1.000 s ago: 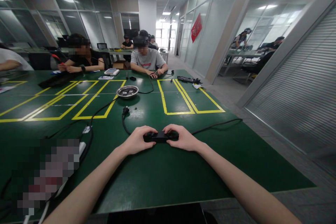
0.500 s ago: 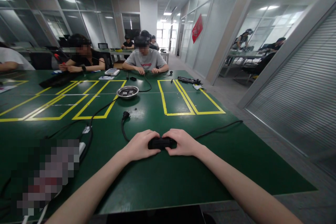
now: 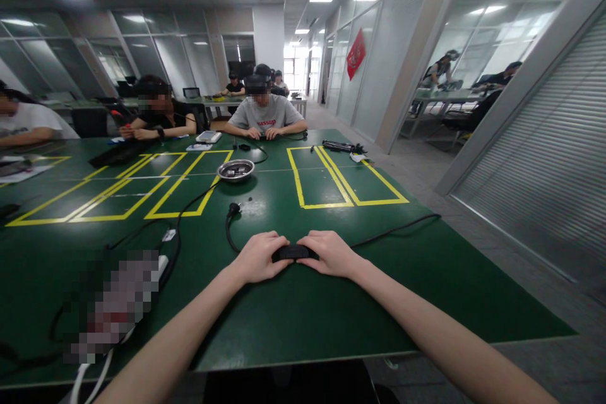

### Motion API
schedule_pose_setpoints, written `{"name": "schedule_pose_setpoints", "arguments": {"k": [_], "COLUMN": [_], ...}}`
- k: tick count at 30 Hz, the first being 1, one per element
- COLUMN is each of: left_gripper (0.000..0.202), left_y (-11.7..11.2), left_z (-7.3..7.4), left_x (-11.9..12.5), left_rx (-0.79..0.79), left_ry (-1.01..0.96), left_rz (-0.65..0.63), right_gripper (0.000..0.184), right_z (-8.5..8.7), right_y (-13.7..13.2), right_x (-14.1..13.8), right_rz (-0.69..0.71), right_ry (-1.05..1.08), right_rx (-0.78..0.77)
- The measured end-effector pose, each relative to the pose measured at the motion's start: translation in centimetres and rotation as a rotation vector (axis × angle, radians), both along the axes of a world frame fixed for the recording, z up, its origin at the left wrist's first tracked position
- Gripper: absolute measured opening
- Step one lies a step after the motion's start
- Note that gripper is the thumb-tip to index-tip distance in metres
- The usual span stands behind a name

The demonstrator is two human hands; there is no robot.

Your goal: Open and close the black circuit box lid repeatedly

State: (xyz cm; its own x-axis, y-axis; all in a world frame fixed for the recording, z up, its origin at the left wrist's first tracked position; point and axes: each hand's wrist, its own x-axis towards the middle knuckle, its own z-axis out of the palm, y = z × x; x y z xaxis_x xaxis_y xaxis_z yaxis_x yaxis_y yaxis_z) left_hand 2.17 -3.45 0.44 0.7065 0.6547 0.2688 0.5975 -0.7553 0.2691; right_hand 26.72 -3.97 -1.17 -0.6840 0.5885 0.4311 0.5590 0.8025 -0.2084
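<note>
Between my two hands, just above or on the green table, is a small black power adapter (image 3: pixel 294 252), its ends covered by my fingers. My left hand (image 3: pixel 262 257) grips its left end, thumb below and fingers over the top. Its right end is held the same way by my right hand (image 3: pixel 331 254). A black cord with a plug (image 3: pixel 234 209) runs from behind my left hand. From my right hand a thin black cable (image 3: pixel 398 230) stretches to the right across the table.
A steel bowl (image 3: pixel 235 170) with small metal parts stands ahead. On the left lie a blurred-out object (image 3: pixel 118 303) and a white power strip end (image 3: pixel 163 265) with cords. A folded black tripod (image 3: pixel 338 146) lies far right on the green table (image 3: pixel 331 328). Co-workers sit opposite.
The power adapter has turned a little in my hands, and a ridged side now faces me. My view has shifted slightly left and up.
</note>
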Motion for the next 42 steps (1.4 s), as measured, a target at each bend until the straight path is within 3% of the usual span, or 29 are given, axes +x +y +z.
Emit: {"name": "schedule_pose_setpoints", "arguments": {"k": [8, 14, 18, 23, 27, 31, 38, 42], "left_gripper": [0.031, 0.027, 0.039, 0.028, 0.029, 0.048, 0.04, 0.051], "left_y": [0.06, 0.14, 0.34, 0.46, 0.47, 0.5, 0.54, 0.15], "left_z": [-0.21, -0.41, -0.48, -0.69, -0.79, -0.67, -0.75, -0.65], "left_x": [-0.04, -0.01, 0.09, 0.16, 0.27, 0.31, 0.23, 0.33], "left_rx": [0.063, 0.097, 0.114, 0.117, 0.109, 0.077, 0.079, 0.009], "left_ry": [-0.014, 0.01, -0.004, -0.018, -0.016, -0.057, 0.013, -0.01], "left_rz": [-0.04, -0.032, -0.035, -0.026, -0.031, 0.007, -0.051, 0.026], "right_gripper": [0.022, 0.025, 0.022, 0.021, 0.019, 0.02, 0.027, 0.025], "right_z": [-0.3, -0.17, -0.45, -0.37, -0.28, -0.48, -0.64, -0.74], "right_y": [0.06, -0.08, 0.06, 0.01, -0.03, 0.03, 0.13, -0.08], "right_x": [-0.06, 0.05, 0.07, -0.04, 0.01, 0.06, 0.17, 0.18], "right_rz": [-0.033, 0.001, -0.051, -0.064, -0.018, -0.047, -0.004, -0.01], "right_ry": [-0.053, 0.014, 0.031, 0.013, 0.015, 0.015, 0.071, 0.085], "right_rx": [0.079, 0.01, 0.029, 0.087, 0.12, 0.18, 0.081, 0.021]}}
